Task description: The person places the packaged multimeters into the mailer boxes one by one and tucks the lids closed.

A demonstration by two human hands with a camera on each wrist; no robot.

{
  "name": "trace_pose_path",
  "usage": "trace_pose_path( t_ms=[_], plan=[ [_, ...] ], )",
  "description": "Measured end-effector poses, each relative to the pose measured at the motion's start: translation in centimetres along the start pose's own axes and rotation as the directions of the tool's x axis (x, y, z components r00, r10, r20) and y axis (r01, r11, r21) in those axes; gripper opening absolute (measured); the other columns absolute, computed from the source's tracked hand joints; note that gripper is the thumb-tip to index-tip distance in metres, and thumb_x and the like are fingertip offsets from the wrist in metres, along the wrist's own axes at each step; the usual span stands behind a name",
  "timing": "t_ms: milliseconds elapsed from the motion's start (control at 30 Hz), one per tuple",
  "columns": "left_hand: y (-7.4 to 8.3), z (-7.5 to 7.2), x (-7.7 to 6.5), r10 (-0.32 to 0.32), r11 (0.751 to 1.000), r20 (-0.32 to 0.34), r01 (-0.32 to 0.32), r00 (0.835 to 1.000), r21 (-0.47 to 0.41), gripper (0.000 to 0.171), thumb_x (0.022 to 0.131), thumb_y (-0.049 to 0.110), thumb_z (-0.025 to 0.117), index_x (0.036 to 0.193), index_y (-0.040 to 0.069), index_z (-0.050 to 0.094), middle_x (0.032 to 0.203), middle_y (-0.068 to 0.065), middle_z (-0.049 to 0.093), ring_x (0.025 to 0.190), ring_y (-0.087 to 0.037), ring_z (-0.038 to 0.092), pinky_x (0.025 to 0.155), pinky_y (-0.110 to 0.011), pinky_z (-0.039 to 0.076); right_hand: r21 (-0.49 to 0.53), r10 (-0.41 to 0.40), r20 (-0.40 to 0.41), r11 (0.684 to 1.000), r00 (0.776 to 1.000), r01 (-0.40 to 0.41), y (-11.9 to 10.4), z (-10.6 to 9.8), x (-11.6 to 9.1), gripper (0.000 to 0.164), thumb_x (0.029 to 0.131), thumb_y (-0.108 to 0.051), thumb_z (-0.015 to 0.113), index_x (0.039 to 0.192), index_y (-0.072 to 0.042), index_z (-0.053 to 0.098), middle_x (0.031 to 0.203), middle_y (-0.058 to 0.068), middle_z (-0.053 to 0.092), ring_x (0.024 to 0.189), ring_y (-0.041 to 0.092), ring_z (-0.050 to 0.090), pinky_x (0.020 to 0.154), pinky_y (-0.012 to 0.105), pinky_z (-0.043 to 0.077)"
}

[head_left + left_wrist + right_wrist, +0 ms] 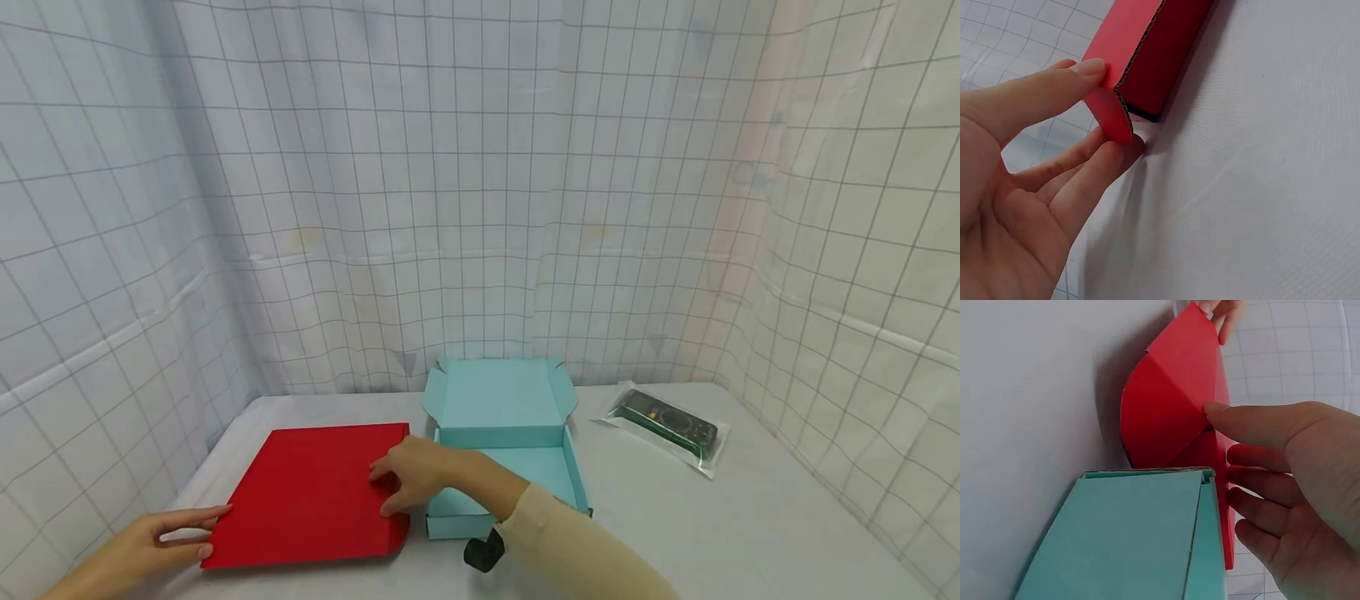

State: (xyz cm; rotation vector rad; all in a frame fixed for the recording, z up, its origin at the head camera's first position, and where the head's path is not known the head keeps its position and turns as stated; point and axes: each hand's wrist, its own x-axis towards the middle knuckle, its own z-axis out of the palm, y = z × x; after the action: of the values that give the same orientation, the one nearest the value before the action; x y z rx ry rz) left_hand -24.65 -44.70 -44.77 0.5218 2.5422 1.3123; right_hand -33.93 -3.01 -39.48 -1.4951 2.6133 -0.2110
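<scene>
Left hand (153, 540) pinching, right hand (415, 473) gripping red corrugated box (307, 492) — side flap (1157, 412) rounded.

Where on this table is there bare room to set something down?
The widest bare patch of table lies right of the open teal box and in front of the bagged device. A narrow strip lies between the red box and the curtain behind. The right hand crowds the space between the boxes.

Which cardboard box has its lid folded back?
The light-blue cardboard box, its inside exposed; the red cardboard box to its left is covered on top.
</scene>
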Motion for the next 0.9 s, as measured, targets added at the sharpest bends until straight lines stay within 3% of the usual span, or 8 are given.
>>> trace_pose_path(
  t_ms=[100,200,267,333,400,500,600,900],
  plan=[
    [0.04,0.06,0.01,-0.041,0.999,-0.029,0.041,0.999,0.012,0.047,0.106,0.017,0.058,0.151,0.002,0.050,0.126,0.008,0.065,0.104,0.007,0.058,0.080,-0.026,0.055,0.011,0.006,0.005,1.000,1.000,-0.006,0.03,-0.23,0.08,0.051,0.091,-0.035,0.081,0.138,-0.018,0.069,0.139,-0.010,0.064,0.119,0.002,0.057,0.078,0.008,0.047],
    [-0.08,0.12,0.06,-0.015,0.998,-0.024,0.014,1.000,-0.057,0.049,0.106,0.012,0.057,0.153,0.025,0.053,0.129,-0.006,0.065,0.105,0.004,0.061,0.081,-0.028,0.057,0.031,0.019,0.003,0.999,1.000,-0.019,0.12,-0.24,0.03,0.051,0.090,-0.035,0.082,0.137,-0.019,0.070,0.137,-0.010,0.064,0.117,0.001,0.057,0.076,0.008,0.047],
    [-0.15,0.18,0.05,-0.009,0.994,-0.021,0.007,1.000,-0.109,0.054,0.106,0.010,0.057,0.146,0.047,0.053,0.130,-0.011,0.065,0.105,0.000,0.065,0.082,-0.028,0.058,0.052,0.032,0.003,0.998,0.999,-0.032,0.19,-0.25,-0.02,0.051,0.088,-0.035,0.084,0.136,-0.020,0.071,0.136,-0.011,0.065,0.116,0.000,0.057,0.074,0.008,0.047],
    [-0.23,0.26,-0.05,-0.021,0.988,-0.025,0.016,0.999,-0.152,0.055,0.107,0.010,0.056,0.135,0.058,0.054,0.129,-0.019,0.065,0.104,-0.006,0.068,0.083,-0.030,0.059,0.071,0.038,0.008,0.997,0.999,-0.039,0.21,-0.31,-0.02,0.051,0.088,-0.034,0.084,0.135,-0.021,0.072,0.136,-0.012,0.065,0.115,0.000,0.057,0.073,0.008,0.048],
    [-0.18,0.30,-0.16,-0.075,0.983,-0.036,0.067,0.997,-0.172,0.048,0.107,0.014,0.056,0.134,0.053,0.056,0.128,-0.022,0.065,0.102,-0.009,0.069,0.083,-0.031,0.059,0.079,0.039,0.013,0.996,0.999,-0.040,0.29,-0.42,0.03,0.051,0.087,-0.034,0.085,0.135,-0.021,0.072,0.136,-0.012,0.065,0.116,0.000,0.057,0.073,0.009,0.049],
    [-0.06,0.39,-0.22,-0.131,0.979,-0.057,0.120,0.990,-0.162,0.038,0.107,0.020,0.057,0.145,0.022,0.058,0.128,-0.025,0.065,0.101,-0.010,0.069,0.082,-0.031,0.059,0.085,0.055,0.019,0.995,0.998,-0.056,0.44,-0.65,0.08,0.050,0.087,-0.035,0.085,0.134,-0.021,0.073,0.135,-0.013,0.065,0.118,0.000,0.056,0.075,0.010,0.049],
    [0.04,0.39,-0.21,-0.140,0.982,-0.069,0.129,0.988,-0.140,0.048,0.108,0.021,0.055,0.147,-0.005,0.047,0.127,-0.024,0.066,0.102,-0.011,0.069,0.082,-0.028,0.058,0.092,0.069,0.027,0.993,0.997,-0.071,0.50,-0.82,0.09,0.050,0.087,-0.035,0.085,0.133,-0.022,0.073,0.135,-0.014,0.065,0.121,0.000,0.056,0.078,0.010,0.049],
    [0.10,0.48,0.20,-0.239,0.960,-0.051,0.228,0.970,-0.162,0.060,0.108,0.028,0.054,0.148,-0.014,0.036,0.126,-0.020,0.065,0.108,-0.025,0.063,0.083,-0.039,0.060,0.121,0.072,0.028,0.990,0.997,-0.075,-0.05,-0.86,0.27,0.051,0.086,-0.032,0.086,0.133,-0.022,0.073,0.132,-0.015,0.066,0.121,-0.001,0.055,0.074,0.010,0.050]
  ],
)
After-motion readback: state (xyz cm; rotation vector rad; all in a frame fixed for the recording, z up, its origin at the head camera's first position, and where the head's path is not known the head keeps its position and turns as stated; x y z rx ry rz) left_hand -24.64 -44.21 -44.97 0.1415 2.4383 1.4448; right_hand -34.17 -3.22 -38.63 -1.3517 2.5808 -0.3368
